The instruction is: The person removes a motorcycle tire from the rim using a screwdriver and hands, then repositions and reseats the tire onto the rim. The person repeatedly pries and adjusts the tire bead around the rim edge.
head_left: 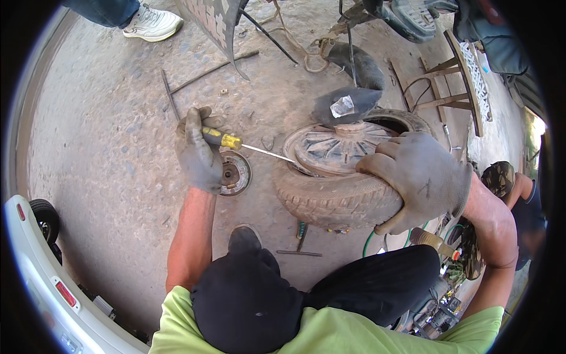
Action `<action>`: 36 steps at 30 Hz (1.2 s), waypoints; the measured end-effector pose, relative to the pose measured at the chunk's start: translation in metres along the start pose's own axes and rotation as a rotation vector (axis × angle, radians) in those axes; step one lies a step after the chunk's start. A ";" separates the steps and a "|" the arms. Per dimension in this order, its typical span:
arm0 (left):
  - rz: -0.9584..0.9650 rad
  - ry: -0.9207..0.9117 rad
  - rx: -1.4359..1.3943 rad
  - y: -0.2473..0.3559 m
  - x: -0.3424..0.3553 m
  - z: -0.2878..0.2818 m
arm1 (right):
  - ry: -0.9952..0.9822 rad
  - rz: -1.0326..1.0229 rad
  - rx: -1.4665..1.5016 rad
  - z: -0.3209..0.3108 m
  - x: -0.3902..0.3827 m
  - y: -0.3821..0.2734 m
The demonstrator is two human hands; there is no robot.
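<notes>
My left hand, in a grey glove, holds a yellow-and-black screwdriver by its handle. The long shaft reaches right into the gap between a worn tyre and the dark, dusty wheel hub inside it. My right hand, also gloved, grips the tyre's near right side, fingers curved over it. A round metal plate lies on the concrete beside my left hand, partly hidden by it. A black rubber piece with a pale patch rests against the wheel's far side.
Metal T-bars and a T-handled tool lie on the concrete. A wooden stool stands at upper right, a white vehicle at left. Other people's shoes show at the top; another person is at far right.
</notes>
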State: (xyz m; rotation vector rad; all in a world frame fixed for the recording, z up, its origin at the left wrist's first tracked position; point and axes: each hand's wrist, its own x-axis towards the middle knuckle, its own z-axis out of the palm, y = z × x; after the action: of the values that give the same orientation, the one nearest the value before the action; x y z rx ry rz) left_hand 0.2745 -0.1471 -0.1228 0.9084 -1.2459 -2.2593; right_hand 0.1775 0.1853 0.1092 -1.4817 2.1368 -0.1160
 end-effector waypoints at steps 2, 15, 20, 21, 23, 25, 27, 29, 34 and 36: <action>0.088 0.039 0.018 0.015 -0.008 -0.013 | -0.010 -0.003 0.000 -0.001 0.000 0.001; 0.266 -0.057 0.221 0.032 -0.083 -0.026 | -0.024 0.027 0.019 0.000 0.003 -0.002; 0.406 -0.318 0.551 0.076 -0.103 0.007 | -0.022 0.000 0.027 0.000 0.007 -0.003; 0.420 -0.355 0.509 0.079 -0.104 0.015 | -0.022 -0.001 0.020 -0.001 0.008 -0.003; 0.498 -0.406 0.591 0.084 -0.097 0.038 | -0.049 0.004 0.005 -0.001 0.011 -0.004; 0.533 -0.476 0.663 0.088 -0.077 0.067 | -0.062 0.009 0.001 -0.001 0.011 -0.003; 0.445 -0.563 0.607 0.089 -0.055 0.101 | -0.062 0.019 0.008 0.000 0.008 0.001; 0.498 -0.628 0.717 0.095 -0.035 0.123 | -0.072 0.051 0.024 -0.004 0.007 0.004; 0.589 -0.783 0.945 0.084 0.010 0.166 | 0.032 0.002 0.081 -0.004 0.003 0.016; 0.416 -0.860 1.074 0.085 0.016 0.176 | -0.027 -0.001 0.087 -0.005 0.008 0.012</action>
State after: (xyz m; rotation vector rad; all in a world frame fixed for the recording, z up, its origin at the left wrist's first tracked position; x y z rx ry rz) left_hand 0.1424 -0.0970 0.0125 -0.1905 -2.8028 -1.5341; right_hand 0.1631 0.1814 0.1056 -1.4272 2.0829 -0.1856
